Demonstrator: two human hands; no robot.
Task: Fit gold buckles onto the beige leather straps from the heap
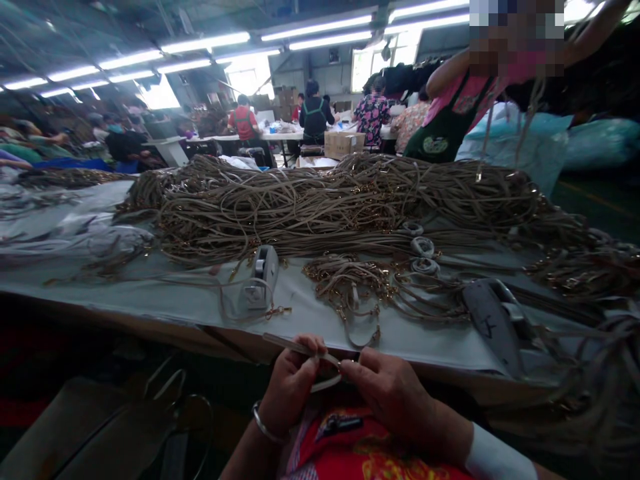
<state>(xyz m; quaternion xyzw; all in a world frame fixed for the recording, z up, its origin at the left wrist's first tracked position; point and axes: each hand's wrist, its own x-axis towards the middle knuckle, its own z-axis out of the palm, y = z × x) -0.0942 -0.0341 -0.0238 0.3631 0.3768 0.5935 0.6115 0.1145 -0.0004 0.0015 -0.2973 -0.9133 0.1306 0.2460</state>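
A narrow beige strap [327, 384] is bent into a small loop between my two hands, just in front of the table edge. My left hand [293, 381] is closed, its thumb and fingers pinching the strap, with a flat length sticking out past them to the upper left. The fingers of my right hand [393, 390] close on the other side of the loop, where a tiny glint shows; its details are too small to tell. Beyond my hands, a small heap of straps with gold-coloured clasps [350, 277] lies on the table.
A big pile of straps [290, 207] spans the table [300, 319]. Two tape dispensers [263, 277] [493, 320] stand left and right, with several white rolls [423, 247] between. Across the table, a person in a green apron [445, 127] raises straps; other people sit farther back.
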